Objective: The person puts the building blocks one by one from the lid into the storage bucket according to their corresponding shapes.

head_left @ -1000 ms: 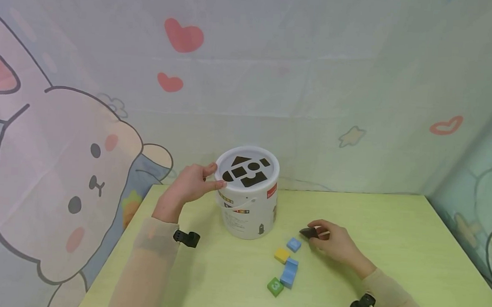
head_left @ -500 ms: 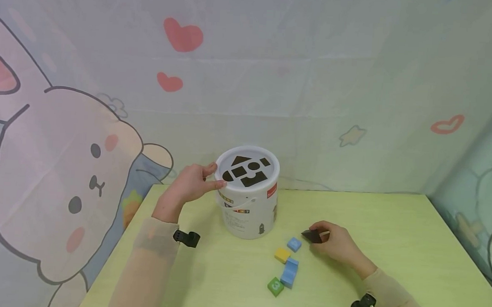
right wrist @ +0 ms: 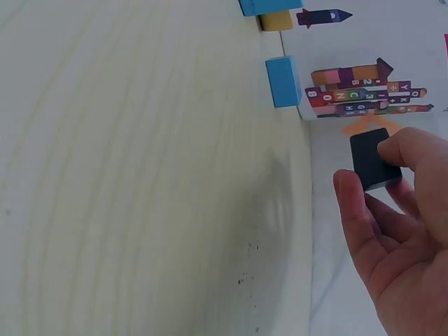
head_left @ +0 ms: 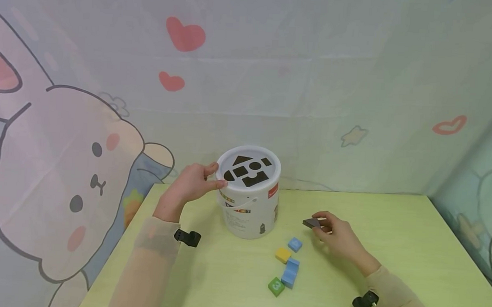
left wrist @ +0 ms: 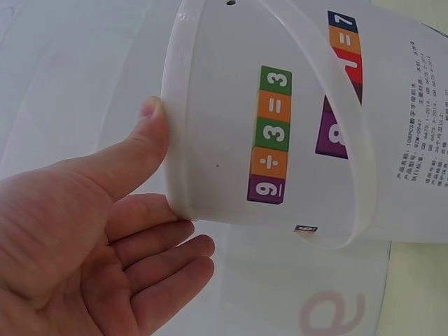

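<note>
My left hand [head_left: 192, 183] holds the rim of a white lidded bucket [head_left: 246, 218] at its left side, thumb and index finger [left wrist: 143, 210] against the lid's edge. Cut into the lid [head_left: 229, 159] are several dark shaped holes, among them a triangle, a circle, a square and a half circle. To the right of the bucket, my right hand [head_left: 337, 235] pinches a dark grey triangular block [head_left: 310, 222] between thumb and fingers, raised over the table. In the right wrist view that block [right wrist: 369, 157] shows a flat rectangular side.
In front of the bucket lie a small blue block [head_left: 295, 244], a yellow block [head_left: 283, 254], a notched blue block [head_left: 290, 272] and a green block [head_left: 276, 286] marked 3. Behind the light-green table [head_left: 372, 211] hangs a printed cloth [head_left: 300, 82].
My right hand has raised the dark triangular block slightly off its earlier place and tilted it, so its triangular face shows more. The left hand and the bucket have stayed put.
</note>
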`<control>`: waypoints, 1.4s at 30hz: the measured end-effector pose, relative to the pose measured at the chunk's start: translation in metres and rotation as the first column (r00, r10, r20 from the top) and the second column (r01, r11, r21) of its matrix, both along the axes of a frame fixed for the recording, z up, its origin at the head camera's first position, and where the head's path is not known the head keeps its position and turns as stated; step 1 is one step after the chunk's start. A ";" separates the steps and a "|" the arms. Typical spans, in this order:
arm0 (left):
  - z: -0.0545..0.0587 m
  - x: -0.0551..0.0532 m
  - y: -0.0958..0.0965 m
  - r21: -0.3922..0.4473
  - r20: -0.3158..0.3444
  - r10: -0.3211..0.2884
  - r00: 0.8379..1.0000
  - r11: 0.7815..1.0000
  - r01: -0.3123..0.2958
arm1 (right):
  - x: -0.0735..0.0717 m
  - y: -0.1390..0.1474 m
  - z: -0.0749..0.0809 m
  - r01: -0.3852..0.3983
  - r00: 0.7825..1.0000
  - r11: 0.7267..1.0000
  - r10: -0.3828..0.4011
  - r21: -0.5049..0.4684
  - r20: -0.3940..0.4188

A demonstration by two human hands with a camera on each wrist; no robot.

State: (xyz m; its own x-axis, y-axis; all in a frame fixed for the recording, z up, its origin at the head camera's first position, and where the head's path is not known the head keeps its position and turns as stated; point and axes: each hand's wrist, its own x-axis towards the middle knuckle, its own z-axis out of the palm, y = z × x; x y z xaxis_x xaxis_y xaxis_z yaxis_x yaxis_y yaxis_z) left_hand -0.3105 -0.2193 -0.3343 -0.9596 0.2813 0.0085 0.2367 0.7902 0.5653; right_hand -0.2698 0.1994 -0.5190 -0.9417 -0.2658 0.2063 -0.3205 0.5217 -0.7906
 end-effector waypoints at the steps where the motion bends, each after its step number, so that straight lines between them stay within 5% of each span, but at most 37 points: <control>1: 0.000 0.000 0.000 0.003 0.002 0.001 1.000 1.000 -0.001 | 0.000 0.000 0.000 -0.013 1.000 1.000 0.013 0.003 -0.003; 8: 0.001 0.000 0.001 0.008 0.011 0.005 1.000 1.000 -0.005 | -0.002 -0.003 0.003 -0.073 0.992 0.996 0.077 0.046 -0.099; 18: -0.003 -0.001 -0.001 -0.003 0.005 0.012 1.000 1.000 -0.012 | 0.000 -0.014 0.031 0.057 0.972 0.998 -0.050 0.026 -0.232; 27: -0.003 -0.001 -0.001 0.006 0.001 0.008 1.000 1.000 -0.008 | -0.011 -0.023 0.066 0.096 0.898 0.993 -0.114 -0.066 -0.425; 42: 0.000 0.002 0.001 0.011 0.003 0.023 1.000 1.000 -0.023 | -0.044 -0.056 0.128 0.001 0.926 0.993 -0.044 -0.115 -0.374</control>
State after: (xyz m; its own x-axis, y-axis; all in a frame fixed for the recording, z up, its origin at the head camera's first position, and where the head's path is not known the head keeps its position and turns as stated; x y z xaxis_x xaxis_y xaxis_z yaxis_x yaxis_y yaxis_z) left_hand -0.3082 -0.2181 -0.3339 -0.9657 0.2595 0.0088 0.2172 0.7892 0.5745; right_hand -0.3136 0.1438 -0.3913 -0.7948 -0.2009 0.5727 -0.5944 0.4484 -0.6676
